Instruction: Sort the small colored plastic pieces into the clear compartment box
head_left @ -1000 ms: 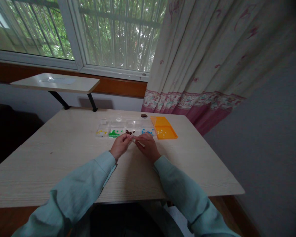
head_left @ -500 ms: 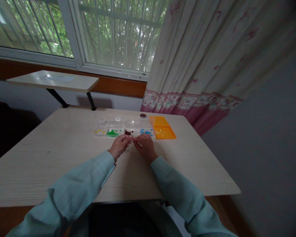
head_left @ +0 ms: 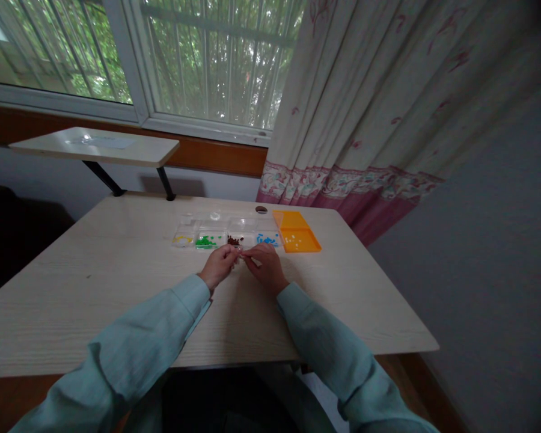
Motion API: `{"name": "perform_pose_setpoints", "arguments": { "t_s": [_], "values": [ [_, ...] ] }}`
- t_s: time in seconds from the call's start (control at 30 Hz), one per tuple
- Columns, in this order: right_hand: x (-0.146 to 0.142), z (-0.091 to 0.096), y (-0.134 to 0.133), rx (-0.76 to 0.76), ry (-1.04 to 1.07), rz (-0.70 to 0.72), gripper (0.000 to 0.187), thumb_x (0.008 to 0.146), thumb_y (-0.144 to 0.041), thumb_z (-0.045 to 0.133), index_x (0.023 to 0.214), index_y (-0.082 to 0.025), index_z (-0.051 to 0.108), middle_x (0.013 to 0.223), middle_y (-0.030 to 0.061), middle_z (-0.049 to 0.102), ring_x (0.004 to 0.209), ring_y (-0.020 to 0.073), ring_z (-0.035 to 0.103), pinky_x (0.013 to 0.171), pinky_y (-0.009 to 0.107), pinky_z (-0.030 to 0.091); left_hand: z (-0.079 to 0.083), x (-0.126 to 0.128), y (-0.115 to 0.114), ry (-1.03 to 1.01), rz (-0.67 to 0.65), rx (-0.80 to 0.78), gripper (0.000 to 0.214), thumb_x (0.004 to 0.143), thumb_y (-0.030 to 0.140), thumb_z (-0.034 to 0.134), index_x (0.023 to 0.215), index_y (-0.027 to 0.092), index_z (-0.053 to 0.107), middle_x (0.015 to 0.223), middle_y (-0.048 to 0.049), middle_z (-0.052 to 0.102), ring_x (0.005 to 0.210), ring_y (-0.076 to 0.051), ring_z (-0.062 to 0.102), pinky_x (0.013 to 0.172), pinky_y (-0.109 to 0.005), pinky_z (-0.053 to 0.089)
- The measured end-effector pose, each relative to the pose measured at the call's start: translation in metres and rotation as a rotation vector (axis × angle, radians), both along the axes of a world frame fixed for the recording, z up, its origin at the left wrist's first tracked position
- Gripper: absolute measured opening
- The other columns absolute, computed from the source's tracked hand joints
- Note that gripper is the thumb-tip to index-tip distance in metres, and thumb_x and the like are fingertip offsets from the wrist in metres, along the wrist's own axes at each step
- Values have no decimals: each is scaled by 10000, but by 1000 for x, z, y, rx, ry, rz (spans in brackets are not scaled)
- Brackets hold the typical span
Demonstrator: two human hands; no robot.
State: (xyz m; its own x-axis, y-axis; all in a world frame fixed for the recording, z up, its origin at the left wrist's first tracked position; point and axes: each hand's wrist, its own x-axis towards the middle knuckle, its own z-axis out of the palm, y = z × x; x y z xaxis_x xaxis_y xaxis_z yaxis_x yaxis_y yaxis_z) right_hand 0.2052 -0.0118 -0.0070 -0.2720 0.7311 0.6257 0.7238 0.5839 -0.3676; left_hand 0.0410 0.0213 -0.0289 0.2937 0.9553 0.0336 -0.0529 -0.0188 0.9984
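Pale wood-grained tabletop [head_left: 117, 300] spreads across the middle of the frame, its front edge running along the lower part and its right edge slanting from right of centre down towards the lower right; broad stretches lie on either side of the forearms, leaving room to move outward. Near its far edge, at centre, stands a row of clear plastic boxes [head_left: 215, 222] with yellow pieces [head_left: 183, 240], green pieces [head_left: 204, 242], brown pieces [head_left: 233, 240] and blue pieces [head_left: 265, 239], and at the row's right end an open orange case [head_left: 313, 245] with white pieces [head_left: 293, 239]. The left hand [head_left: 219, 264] and right hand [head_left: 265, 266] meet at frame centre, just in front of the brown pieces, pale green sleeves [head_left: 153, 316] angling in from the lower corners. Left thumb and forefinger pinch a tiny pale thing [head_left: 240, 251], too small to identify; whether the right fingertips grip it too, I cannot tell. On the raised shelf [head_left: 153, 153] at upper left, a glossy sheet [head_left: 108, 142] is washed by glare, any print unreadable.
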Motion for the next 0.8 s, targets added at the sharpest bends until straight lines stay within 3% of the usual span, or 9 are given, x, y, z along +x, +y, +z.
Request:
{"name": "perform_pose_setpoints", "arguments": {
  "t_s": [0.13,0.2,0.43,0.53,0.67,0.8],
  "values": [
    [7,1,4,18,-43,-6,181,916,-306,556,919,-254,729,818,36,715,809,188,593,769,346,388,-3,0,2,-24,-20,-4,435,747,589,642,695,167,552,533,45,491,463,-74,398,447,-196,281],
    [21,3,10,41,-79,-79,194,918,-323,557,899,-242,733,819,44,713,835,197,584,800,355,372,-2,-1,4,-62,-13,-27,453,734,601,652,695,162,545,539,45,492,469,-69,406,454,-195,284],
    [113,4,28,-63,-11,-644,271,901,-328,523,906,-181,751,933,80,725,935,232,554,865,364,344,11,-4,3,-319,54,-176,486,703,599,698,673,161,490,561,59,461,489,-48,391,499,-190,328],
    [139,0,27,-145,-33,-808,290,875,-343,515,913,-192,759,961,89,717,963,247,524,854,366,339,16,-6,1,-356,50,-213,505,703,614,694,659,165,467,550,64,430,494,-49,373,498,-188,330],
    [151,-4,25,-263,-139,-875,293,839,-361,534,890,-204,776,950,103,708,914,257,511,781,364,342,20,-7,0,-351,56,-237,503,710,624,681,668,173,462,559,66,417,501,-54,365,510,-191,343],
    [152,-5,26,-287,-197,-890,294,828,-370,541,872,-206,781,940,113,697,901,262,501,750,367,342,21,-7,1,-335,67,-244,482,732,610,664,672,180,454,569,66,413,501,-58,351,510,-195,341]
  ]
}}
